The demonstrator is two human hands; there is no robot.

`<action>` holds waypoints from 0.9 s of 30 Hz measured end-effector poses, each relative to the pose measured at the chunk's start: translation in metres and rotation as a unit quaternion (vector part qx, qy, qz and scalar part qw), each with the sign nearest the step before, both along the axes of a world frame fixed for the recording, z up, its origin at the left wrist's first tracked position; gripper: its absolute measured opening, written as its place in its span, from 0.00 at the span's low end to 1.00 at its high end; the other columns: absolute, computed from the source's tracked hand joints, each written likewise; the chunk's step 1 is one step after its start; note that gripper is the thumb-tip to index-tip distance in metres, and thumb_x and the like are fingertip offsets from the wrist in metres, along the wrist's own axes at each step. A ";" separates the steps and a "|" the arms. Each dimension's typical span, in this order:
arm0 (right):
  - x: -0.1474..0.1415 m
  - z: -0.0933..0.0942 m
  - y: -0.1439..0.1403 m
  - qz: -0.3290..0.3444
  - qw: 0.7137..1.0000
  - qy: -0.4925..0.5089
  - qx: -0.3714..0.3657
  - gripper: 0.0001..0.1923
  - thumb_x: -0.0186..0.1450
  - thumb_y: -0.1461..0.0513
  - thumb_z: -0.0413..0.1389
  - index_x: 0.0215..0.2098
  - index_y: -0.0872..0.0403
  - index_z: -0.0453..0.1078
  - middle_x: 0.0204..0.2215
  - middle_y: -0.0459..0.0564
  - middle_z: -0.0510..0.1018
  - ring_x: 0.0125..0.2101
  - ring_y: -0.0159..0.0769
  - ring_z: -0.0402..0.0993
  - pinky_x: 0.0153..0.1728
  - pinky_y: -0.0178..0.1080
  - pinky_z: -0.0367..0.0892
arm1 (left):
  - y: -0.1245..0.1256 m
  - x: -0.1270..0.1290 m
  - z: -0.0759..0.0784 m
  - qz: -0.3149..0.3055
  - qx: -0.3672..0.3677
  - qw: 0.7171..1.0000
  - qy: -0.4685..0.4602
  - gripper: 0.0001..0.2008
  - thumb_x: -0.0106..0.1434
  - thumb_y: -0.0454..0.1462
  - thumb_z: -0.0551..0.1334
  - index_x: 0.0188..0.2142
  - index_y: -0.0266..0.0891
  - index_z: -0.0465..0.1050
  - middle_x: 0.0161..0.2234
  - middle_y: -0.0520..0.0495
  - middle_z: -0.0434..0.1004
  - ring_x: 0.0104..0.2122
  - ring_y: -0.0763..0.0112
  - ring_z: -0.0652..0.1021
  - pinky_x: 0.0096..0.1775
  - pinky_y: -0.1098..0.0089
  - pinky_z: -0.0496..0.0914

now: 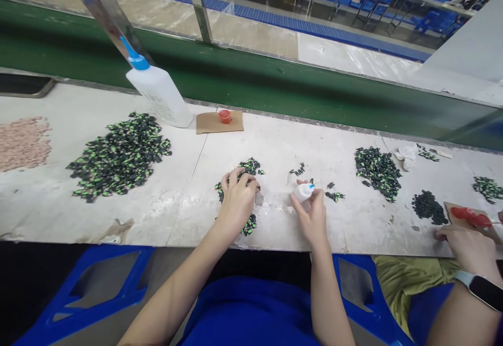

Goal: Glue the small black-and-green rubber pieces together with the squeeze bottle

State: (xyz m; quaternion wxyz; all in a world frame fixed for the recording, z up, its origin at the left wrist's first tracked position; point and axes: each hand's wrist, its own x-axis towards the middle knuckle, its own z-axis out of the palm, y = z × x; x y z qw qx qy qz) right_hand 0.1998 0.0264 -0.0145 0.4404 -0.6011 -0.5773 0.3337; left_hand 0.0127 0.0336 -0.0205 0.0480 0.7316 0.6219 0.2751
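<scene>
My left hand [238,197] rests palm down over a small pile of black-and-green pieces [248,224]. Its fingers are bent and spread apart on the pieces, and the fingertips are partly hidden. Beside that wrist lies a small clear lump [259,198]. My right hand [313,217] is closed around a small white squeeze bottle [303,192] with a blue tip, tilted just above the tabletop. Near it are a few loose black-and-green pieces [335,196] and several dark bits [298,169].
A larger black-and-green pile [121,155] and pink pieces [23,144] lie left. Behind stand a big white bottle [161,95] and a red cap [225,116] on cardboard [204,123]. A co-worker's hand [471,246] is at right, by another pile [378,173]. A green ledge [275,84] runs behind.
</scene>
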 end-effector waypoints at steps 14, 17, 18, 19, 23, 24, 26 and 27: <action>0.014 -0.004 -0.020 -0.169 0.972 0.158 -0.033 0.19 0.53 0.48 0.61 0.23 0.54 0.66 0.17 0.42 0.68 0.18 0.29 0.62 0.20 0.34 0.58 | -0.023 0.019 0.006 -0.052 -0.099 0.989 -0.099 0.07 0.62 0.30 0.59 0.35 0.43 0.73 0.35 0.49 0.82 0.47 0.58 0.74 0.52 0.51 0.58; 0.008 -0.001 -0.019 -0.156 0.979 0.118 -0.054 0.20 0.53 0.46 0.60 0.22 0.54 0.65 0.16 0.42 0.67 0.18 0.30 0.61 0.21 0.34 0.59 | -0.023 0.018 0.007 -0.046 -0.115 0.985 -0.118 0.08 0.61 0.29 0.59 0.37 0.43 0.72 0.35 0.50 0.82 0.46 0.60 0.75 0.53 0.51 0.57; 0.006 0.001 -0.018 -0.152 0.981 0.108 -0.054 0.20 0.53 0.46 0.60 0.22 0.54 0.65 0.16 0.42 0.68 0.19 0.30 0.62 0.22 0.34 0.60 | -0.022 0.018 0.008 -0.045 -0.119 0.984 -0.123 0.08 0.61 0.29 0.60 0.38 0.43 0.72 0.34 0.50 0.83 0.45 0.60 0.76 0.53 0.51 0.57; 0.005 0.002 -0.018 -0.148 0.983 0.099 -0.053 0.20 0.53 0.47 0.60 0.22 0.54 0.65 0.17 0.42 0.68 0.19 0.30 0.63 0.23 0.35 0.60 | -0.022 0.018 0.008 -0.045 -0.123 0.983 -0.126 0.09 0.60 0.29 0.60 0.38 0.43 0.72 0.34 0.50 0.83 0.44 0.61 0.76 0.53 0.51 0.57; 0.002 0.004 -0.016 -0.122 0.987 0.084 -0.062 0.18 0.54 0.49 0.59 0.21 0.54 0.65 0.17 0.42 0.68 0.20 0.30 0.63 0.24 0.34 0.61 | -0.020 0.018 0.008 -0.041 -0.131 0.982 -0.131 0.07 0.60 0.30 0.61 0.36 0.42 0.72 0.34 0.51 0.83 0.42 0.63 0.78 0.54 0.52 0.56; 0.001 0.004 -0.016 -0.117 0.987 0.083 -0.066 0.18 0.55 0.49 0.59 0.22 0.54 0.65 0.17 0.42 0.68 0.20 0.30 0.63 0.24 0.34 0.60 | -0.019 0.018 0.008 -0.040 -0.133 0.981 -0.132 0.07 0.60 0.30 0.61 0.36 0.42 0.72 0.34 0.51 0.83 0.41 0.63 0.79 0.54 0.52 0.57; 0.001 0.005 -0.017 -0.114 0.988 0.079 -0.073 0.18 0.55 0.49 0.59 0.22 0.54 0.65 0.17 0.42 0.68 0.20 0.30 0.62 0.23 0.34 0.60 | -0.019 0.017 0.007 -0.040 -0.138 0.981 -0.133 0.06 0.60 0.30 0.61 0.36 0.42 0.72 0.34 0.50 0.83 0.40 0.63 0.79 0.54 0.51 0.57; 0.001 0.005 -0.017 -0.114 0.988 0.076 -0.075 0.18 0.55 0.48 0.59 0.22 0.54 0.65 0.17 0.42 0.68 0.20 0.30 0.62 0.23 0.34 0.60 | -0.018 0.017 0.007 -0.040 -0.140 0.980 -0.134 0.06 0.60 0.30 0.61 0.35 0.43 0.72 0.33 0.50 0.83 0.40 0.63 0.79 0.54 0.51 0.57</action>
